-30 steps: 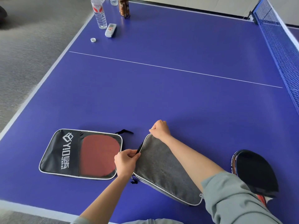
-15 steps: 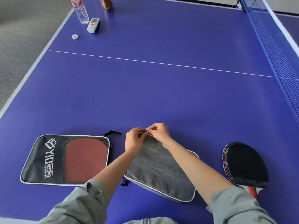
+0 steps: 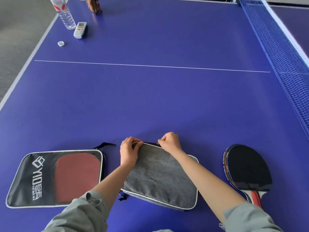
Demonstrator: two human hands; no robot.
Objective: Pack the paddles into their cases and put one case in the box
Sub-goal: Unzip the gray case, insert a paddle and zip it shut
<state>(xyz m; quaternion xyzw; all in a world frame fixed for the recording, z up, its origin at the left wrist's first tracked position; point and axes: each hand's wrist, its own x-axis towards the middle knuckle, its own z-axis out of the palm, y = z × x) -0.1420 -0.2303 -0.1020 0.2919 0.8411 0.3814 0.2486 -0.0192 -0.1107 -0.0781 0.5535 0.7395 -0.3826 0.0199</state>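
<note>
The left grip (image 3: 129, 152) curls over the far left corner of the grey case (image 3: 160, 176), fingers wrapped round its white-piped edge and thumb side lying on the fabric. The right grip (image 3: 169, 142) is a closed fist at the far edge of the same case, its fingertips pinching something small at the zip line; the pinched piece itself is too small to make out. A dark strip of opening shows along the far edge between the two grips. The grey case lies flat on the purple worktop (image 3: 150, 101), a little skewed, directly in front of the person, with both forearms stretched over it and grey-green sleeves (image 3: 83, 213) pushed back from the wrists.

Just to its left, close but apart, lies the black case (image 3: 55, 178), flat, with white lettering on its near-left part and a red paddle face (image 3: 76, 177) showing through its clear window. A short black strap (image 3: 104, 145) sticks out from its far right corner.

To the right of the grey case, well clear of it, a loose paddle (image 3: 247, 168) lies with its black rubber up and its handle pointing toward the person, partly behind the right sleeve.

At the far left corner of the worktop stand a clear water bottle (image 3: 66, 15) and a brown bottle (image 3: 94, 5), with a small white handset (image 3: 80, 30) beside them and a white bottle cap (image 3: 61, 43) nearer in. The blue net (image 3: 280, 52) runs along the right side.
</note>
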